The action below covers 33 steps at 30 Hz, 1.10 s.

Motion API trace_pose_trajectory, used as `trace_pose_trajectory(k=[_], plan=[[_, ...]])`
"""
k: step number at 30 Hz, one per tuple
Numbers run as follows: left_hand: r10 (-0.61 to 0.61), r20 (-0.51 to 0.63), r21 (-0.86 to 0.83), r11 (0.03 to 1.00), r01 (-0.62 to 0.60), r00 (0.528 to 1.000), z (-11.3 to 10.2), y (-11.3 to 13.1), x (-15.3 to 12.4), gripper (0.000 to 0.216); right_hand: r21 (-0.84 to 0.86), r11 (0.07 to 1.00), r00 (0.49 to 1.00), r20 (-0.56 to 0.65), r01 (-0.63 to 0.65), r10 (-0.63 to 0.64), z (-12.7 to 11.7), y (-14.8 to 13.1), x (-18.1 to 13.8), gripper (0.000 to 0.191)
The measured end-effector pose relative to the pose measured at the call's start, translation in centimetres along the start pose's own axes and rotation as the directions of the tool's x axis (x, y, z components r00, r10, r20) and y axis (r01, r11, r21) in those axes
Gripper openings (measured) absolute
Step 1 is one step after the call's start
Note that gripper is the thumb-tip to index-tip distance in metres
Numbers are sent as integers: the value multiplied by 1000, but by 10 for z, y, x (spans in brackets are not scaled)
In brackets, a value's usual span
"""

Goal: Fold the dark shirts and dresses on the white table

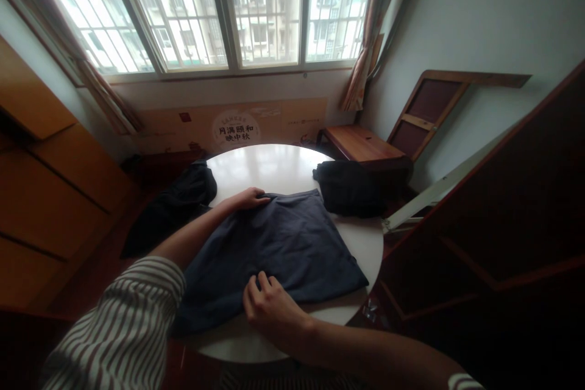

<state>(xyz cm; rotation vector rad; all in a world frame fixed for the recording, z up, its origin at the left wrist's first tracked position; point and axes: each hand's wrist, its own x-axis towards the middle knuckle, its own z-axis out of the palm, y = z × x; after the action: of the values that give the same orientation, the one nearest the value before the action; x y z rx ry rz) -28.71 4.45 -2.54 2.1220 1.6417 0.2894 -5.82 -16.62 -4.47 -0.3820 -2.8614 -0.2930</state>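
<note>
- A long tan board (237, 125) leans on the wall under the window.
- A pale round sign (236, 128) on the board has big Chinese words: 月满颐和 on top, 映中秋 below.
- The other small marks on the board are too tiny to read.

1. Round white counter (274, 170) under a barred window (228, 6).
2. Dark blue garment (283, 244) lies flat on the counter, its near left part running over the edge.
3. Left hand (249, 198) rests on the garment's far edge, fingers pinching the cloth.
4. Right hand (269, 304) sits on the near edge, fingers curled into the fabric.
5. Black folded cloth (350, 186) lies at the counter's right rim, just beside the garment.
6. Another dark cloth (183, 201) hangs off the left rim.
7. Wooden chair (365, 146) stands behind.
</note>
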Motion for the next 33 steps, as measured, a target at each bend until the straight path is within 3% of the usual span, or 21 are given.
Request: trace_pose_trajectory(k=[4, 9, 13, 18, 21, 24, 27, 29, 31, 33], plan=[[12, -100, 82, 997, -4, 995, 2, 13, -14, 43, 23, 1000, 1000, 19, 20, -20, -2, 1, -2, 23], [22, -250, 190, 981, 27, 968, 3, 43, -56, 33, 254, 966, 992, 105, 47, -76, -34, 28, -18, 19], [104, -215, 214, 975, -57, 971, 9, 75, -116, 30, 371, 924, 987, 154, -95, 40, -57, 64, -47, 17], [226, -96, 118, 969, -215, 969, 44, 107, -207, 26, 483, 791, 923, 116, -376, 368, -59, 107, -104, 31], [311, -60, 164, 940, -298, 949, 70, 102, -255, 42, 452, 786, 905, 159, -422, 395, -52, 119, -143, 42], [259, -103, 187, 953, -237, 960, 81, 82, -293, 62, 430, 809, 916, 202, -400, 345, -47, 119, -173, 48], [91, -151, 24, 996, -88, 984, 85, 76, -316, 58, 445, 808, 923, 191, -386, 335, -49, 117, -179, 41], [-88, -144, -235, 971, 52, 986, 97, 89, -321, 38, 493, 790, 931, 149, -363, 334, -55, 123, -162, 32], [-259, -30, -575, 795, 195, 965, 120, 112, -316, 29, 571, 763, 947, 90, -304, 310, -60, 138, -128, 26], [-323, 163, -831, 465, 306, 932, 146, 138, -302, 52, 652, 726, 966, 39, -218, 254, -61, 163, -79, 25]])
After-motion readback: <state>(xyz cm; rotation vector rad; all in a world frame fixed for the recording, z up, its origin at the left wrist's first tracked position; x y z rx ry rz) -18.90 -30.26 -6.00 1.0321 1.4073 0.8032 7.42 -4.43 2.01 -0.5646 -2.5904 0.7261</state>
